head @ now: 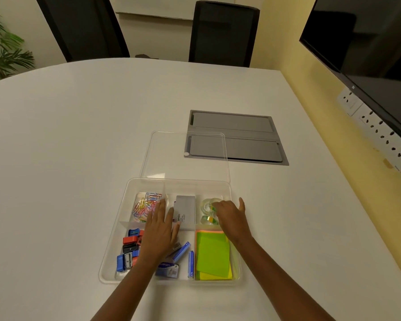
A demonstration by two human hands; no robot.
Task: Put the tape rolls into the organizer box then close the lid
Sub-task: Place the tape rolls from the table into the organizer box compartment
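Lying in the organizer box [116, 230], tape rolls [207, 208] under the right hand's [232, 216] fingertips, left hand [160, 230] flat, spread.

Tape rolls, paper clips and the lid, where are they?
tape rolls [206, 204]: head view, top of the far roll.
paper clips [145, 206]: head view, middle of the pile.
lid [171, 156]: head view, its clear flat middle.

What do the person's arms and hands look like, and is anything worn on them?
Both forearms are bare up to the frame's bottom edge: no sleeves show. The left hand and right hand wear no gloves, and no rings, watch or bracelet can be seen on them.
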